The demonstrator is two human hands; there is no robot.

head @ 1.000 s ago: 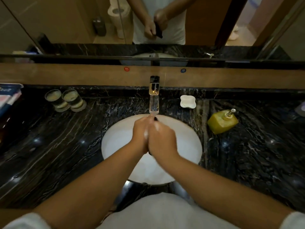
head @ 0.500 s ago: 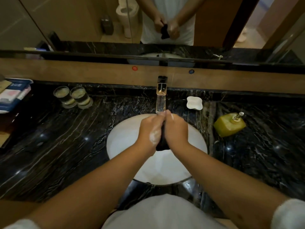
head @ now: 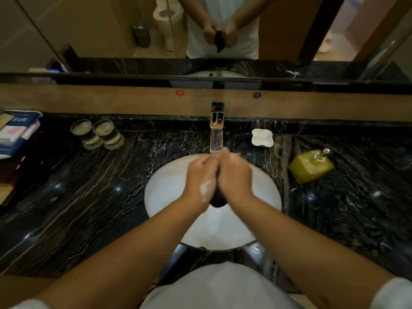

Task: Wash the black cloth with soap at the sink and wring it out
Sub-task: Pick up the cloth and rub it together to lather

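A dark marble tabletop (head: 78, 208) surrounds a white sink (head: 263, 197), with the tap (head: 216, 128) at its far edge. Over the basin, the left hand (head: 200, 177), smeared with soap foam, and the right hand (head: 235, 177) press together, fingers clamped on a black cloth (head: 217, 198) hanging between the palms. A yellow soap bottle (head: 310, 167), white soap dish (head: 262, 137) and two glasses (head: 98, 133) sit nearby.

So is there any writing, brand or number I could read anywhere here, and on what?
No text is readable.
Blue packet at the counter's left edge: print too blurred to read.
Yellow soap bottle: no label visible.
Red dot and blue dot above the tap: plain colour marks, no lettering.
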